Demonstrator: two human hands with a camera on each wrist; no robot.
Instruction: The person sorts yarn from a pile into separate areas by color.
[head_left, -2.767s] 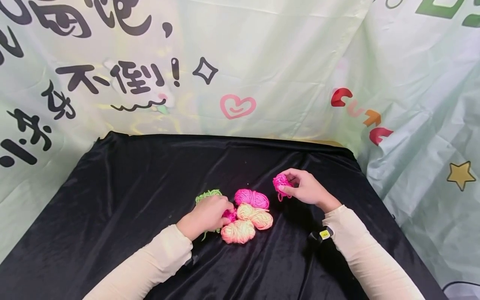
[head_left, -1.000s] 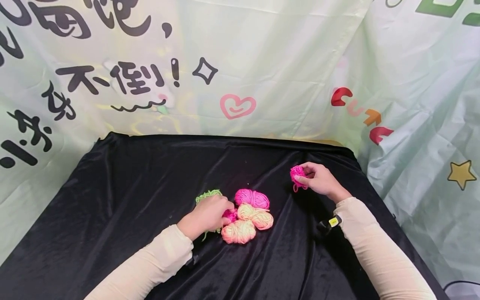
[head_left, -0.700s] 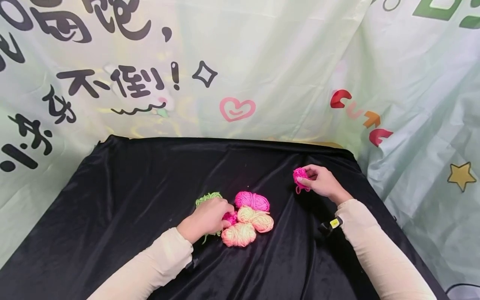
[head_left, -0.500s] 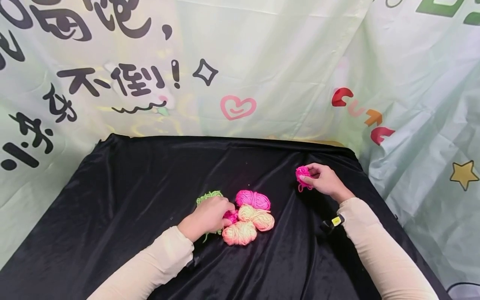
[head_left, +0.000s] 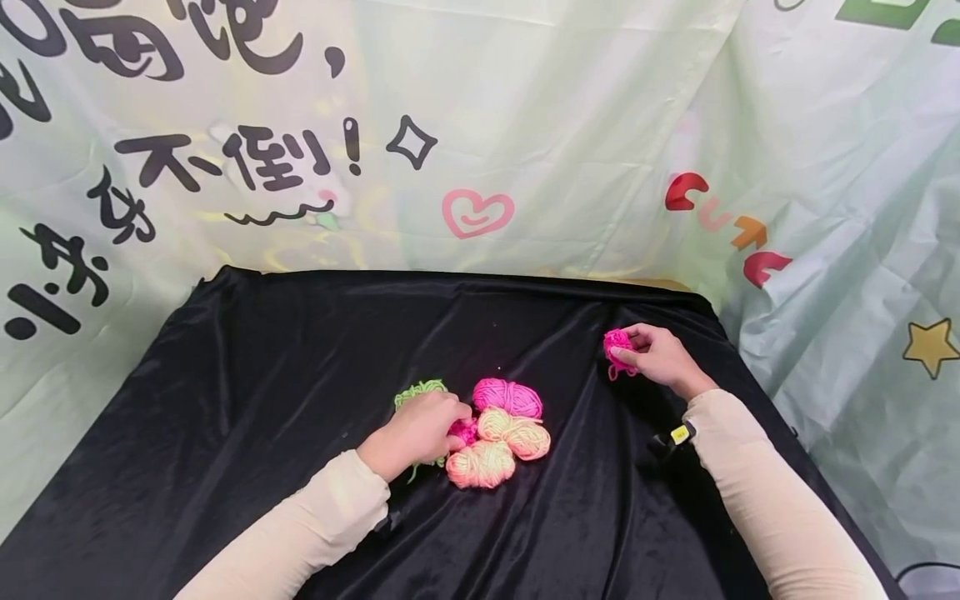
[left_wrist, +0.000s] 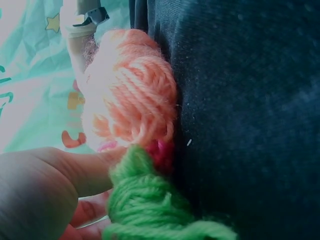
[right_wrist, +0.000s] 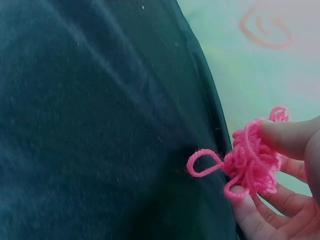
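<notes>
My right hand [head_left: 663, 360] pinches a small tangled ball of pink yarn [head_left: 617, 348] above the black cloth, at the right. In the right wrist view, loose loops stick out of this pink yarn [right_wrist: 252, 160] between thumb and fingertips. My left hand [head_left: 417, 423] grips a magenta yarn ball [head_left: 466, 431] in the middle of the group, mostly hidden by the fingers. Green yarn [head_left: 417, 389] lies partly under that hand. Beside it sit a bright pink skein [head_left: 507, 397] and two peach skeins [head_left: 529, 438] [head_left: 481, 465]. The left wrist view shows the green yarn [left_wrist: 150, 200] close up.
A creased black cloth [head_left: 322, 333] covers the table. Pale printed curtains [head_left: 585, 150] with lettering, a heart and a star hang behind and along both sides. A dark cable [head_left: 930, 567] shows at the lower right corner.
My right hand has carried the small pink yarn ball to the right and slightly back, away from the group. My left hand stays on the magenta yarn; the other skeins have not moved.
</notes>
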